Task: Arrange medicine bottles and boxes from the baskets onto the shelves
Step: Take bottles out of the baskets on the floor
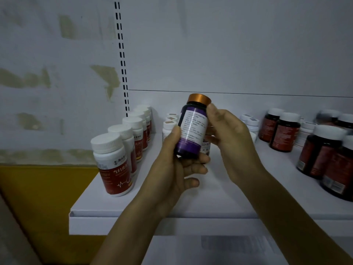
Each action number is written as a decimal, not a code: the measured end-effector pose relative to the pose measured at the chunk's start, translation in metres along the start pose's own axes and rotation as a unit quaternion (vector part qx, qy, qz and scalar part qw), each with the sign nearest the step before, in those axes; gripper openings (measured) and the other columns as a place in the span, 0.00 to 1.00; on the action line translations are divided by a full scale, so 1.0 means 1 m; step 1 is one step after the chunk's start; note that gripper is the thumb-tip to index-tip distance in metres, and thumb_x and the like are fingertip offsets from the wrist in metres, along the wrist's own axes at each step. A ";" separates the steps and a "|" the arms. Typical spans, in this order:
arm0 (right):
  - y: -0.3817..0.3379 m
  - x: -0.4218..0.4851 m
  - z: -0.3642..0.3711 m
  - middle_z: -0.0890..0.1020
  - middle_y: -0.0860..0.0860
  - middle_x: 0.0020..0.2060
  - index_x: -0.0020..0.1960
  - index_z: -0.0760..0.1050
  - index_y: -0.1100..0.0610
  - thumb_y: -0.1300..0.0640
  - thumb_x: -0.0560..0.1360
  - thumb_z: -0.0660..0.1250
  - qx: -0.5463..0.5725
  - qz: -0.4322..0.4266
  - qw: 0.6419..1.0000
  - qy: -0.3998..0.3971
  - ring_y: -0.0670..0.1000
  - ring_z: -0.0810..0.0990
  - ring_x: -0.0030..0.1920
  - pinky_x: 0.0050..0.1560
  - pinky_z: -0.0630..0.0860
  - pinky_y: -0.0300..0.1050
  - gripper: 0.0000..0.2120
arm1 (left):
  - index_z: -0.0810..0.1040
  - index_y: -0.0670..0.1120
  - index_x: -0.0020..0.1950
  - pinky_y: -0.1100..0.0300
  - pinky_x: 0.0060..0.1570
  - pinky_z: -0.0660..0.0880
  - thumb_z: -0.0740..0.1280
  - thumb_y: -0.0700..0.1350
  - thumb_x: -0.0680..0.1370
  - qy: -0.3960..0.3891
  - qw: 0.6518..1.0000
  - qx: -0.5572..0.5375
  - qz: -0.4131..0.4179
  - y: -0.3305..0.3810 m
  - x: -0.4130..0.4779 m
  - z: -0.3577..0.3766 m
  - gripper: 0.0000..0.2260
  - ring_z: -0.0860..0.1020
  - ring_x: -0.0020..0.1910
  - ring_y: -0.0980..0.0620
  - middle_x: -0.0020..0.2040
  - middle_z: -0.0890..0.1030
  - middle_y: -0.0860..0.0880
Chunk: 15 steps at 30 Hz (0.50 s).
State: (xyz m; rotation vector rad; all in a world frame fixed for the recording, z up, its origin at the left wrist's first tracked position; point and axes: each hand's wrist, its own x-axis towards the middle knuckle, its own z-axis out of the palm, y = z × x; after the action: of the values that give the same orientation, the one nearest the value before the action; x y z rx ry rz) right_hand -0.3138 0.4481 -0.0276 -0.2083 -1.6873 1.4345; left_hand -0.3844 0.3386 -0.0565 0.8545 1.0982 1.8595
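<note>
A purple bottle with an orange cap is held over the white shelf, its top leaning slightly right. The left hand grips it from the left, thumb on the label and fingers curled under its base. The right hand holds its right side, thumb just below the cap. Left of the bottle a row of white bottles with red labels runs back to the wall. Behind it stand small white bottles. To its right stand dark bottles with white caps.
</note>
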 end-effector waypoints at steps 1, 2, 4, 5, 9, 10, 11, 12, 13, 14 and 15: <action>0.000 0.003 -0.004 0.84 0.49 0.48 0.57 0.76 0.54 0.40 0.69 0.64 -0.001 0.011 1.000 -0.007 0.49 0.83 0.50 0.55 0.79 0.48 0.24 | 0.77 0.47 0.54 0.66 0.25 0.72 0.55 0.63 0.75 -0.009 0.999 -0.035 -0.024 0.002 -0.001 0.000 0.23 0.76 0.28 0.54 0.34 0.80 0.46; -0.001 0.007 -0.007 0.83 0.50 0.51 0.60 0.76 0.53 0.40 0.71 0.65 0.002 0.018 1.000 -0.024 0.51 0.82 0.53 0.57 0.78 0.51 0.23 | 0.79 0.45 0.51 0.66 0.24 0.71 0.55 0.63 0.75 -0.024 0.997 -0.062 -0.042 0.004 -0.002 -0.001 0.24 0.75 0.26 0.54 0.32 0.79 0.46; -0.003 0.012 -0.012 0.82 0.51 0.54 0.62 0.75 0.51 0.43 0.74 0.65 0.017 0.031 0.996 -0.076 0.51 0.81 0.55 0.56 0.79 0.50 0.20 | 0.84 0.44 0.44 0.67 0.23 0.70 0.57 0.64 0.73 -0.060 0.990 -0.103 -0.069 0.004 -0.002 -0.002 0.26 0.73 0.24 0.55 0.31 0.77 0.46; -0.005 0.014 -0.014 0.82 0.51 0.55 0.62 0.75 0.50 0.46 0.75 0.64 0.028 0.039 0.994 -0.099 0.51 0.81 0.55 0.54 0.79 0.47 0.18 | 0.84 0.44 0.42 0.67 0.23 0.71 0.58 0.63 0.72 -0.071 0.988 -0.115 -0.076 0.004 -0.001 -0.002 0.26 0.73 0.24 0.55 0.31 0.78 0.46; -0.009 0.016 -0.018 0.83 0.49 0.50 0.57 0.77 0.49 0.49 0.71 0.64 0.035 0.031 0.991 -0.124 0.48 0.83 0.50 0.48 0.80 0.42 0.16 | 0.81 0.49 0.51 0.64 0.27 0.76 0.59 0.60 0.71 0.001 0.998 -0.060 -0.018 -0.001 0.003 0.003 0.20 0.82 0.33 0.52 0.43 0.85 0.45; -0.010 0.016 -0.018 0.83 0.47 0.48 0.56 0.77 0.48 0.49 0.71 0.64 0.018 0.025 0.992 -0.120 0.47 0.83 0.49 0.46 0.80 0.40 0.14 | 0.79 0.51 0.53 0.63 0.28 0.76 0.60 0.59 0.70 0.019 0.999 -0.036 0.008 -0.002 0.004 0.004 0.19 0.82 0.35 0.53 0.44 0.85 0.46; -0.012 0.016 -0.018 0.83 0.46 0.47 0.55 0.77 0.48 0.50 0.72 0.64 -0.004 0.020 0.993 -0.117 0.47 0.83 0.49 0.45 0.79 0.39 0.12 | 0.78 0.52 0.53 0.63 0.30 0.77 0.60 0.59 0.70 0.030 0.999 -0.021 0.025 -0.002 0.005 0.005 0.18 0.82 0.35 0.54 0.42 0.85 0.48; -0.016 0.017 -0.018 0.83 0.45 0.46 0.54 0.77 0.48 0.51 0.73 0.64 -0.026 0.015 0.993 -0.117 0.45 0.83 0.48 0.44 0.79 0.37 0.11 | 0.78 0.51 0.52 0.63 0.30 0.76 0.60 0.59 0.70 0.029 0.999 -0.019 0.028 -0.002 0.005 0.005 0.17 0.81 0.34 0.54 0.40 0.85 0.48; -0.021 0.019 -0.019 0.83 0.45 0.46 0.54 0.77 0.50 0.51 0.74 0.64 -0.049 0.009 0.991 -0.123 0.44 0.83 0.47 0.43 0.79 0.36 0.11 | 0.80 0.50 0.50 0.64 0.29 0.76 0.59 0.59 0.72 0.018 0.999 -0.031 0.018 0.000 0.005 0.005 0.18 0.80 0.32 0.54 0.38 0.84 0.47; -0.026 0.022 -0.020 0.83 0.46 0.46 0.55 0.78 0.51 0.51 0.73 0.65 -0.070 0.007 0.988 -0.140 0.44 0.83 0.47 0.43 0.78 0.36 0.12 | 0.82 0.47 0.47 0.64 0.29 0.75 0.58 0.60 0.72 0.000 0.999 -0.051 0.000 0.003 0.006 0.004 0.21 0.79 0.30 0.54 0.37 0.83 0.46; -0.032 0.027 -0.022 0.83 0.48 0.47 0.56 0.78 0.52 0.50 0.72 0.66 -0.089 0.009 0.983 -0.162 0.45 0.82 0.47 0.43 0.78 0.37 0.14 | 0.84 0.46 0.45 0.64 0.28 0.74 0.58 0.61 0.72 -0.017 0.997 -0.072 -0.020 0.007 0.006 0.004 0.23 0.78 0.29 0.53 0.36 0.82 0.45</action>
State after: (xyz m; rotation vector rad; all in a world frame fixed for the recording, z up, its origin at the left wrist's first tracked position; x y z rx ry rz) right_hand -0.3018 0.4705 0.0126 -0.0912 -2.0872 1.3867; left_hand -0.3861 0.3432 -0.0482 0.7720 0.9416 1.8601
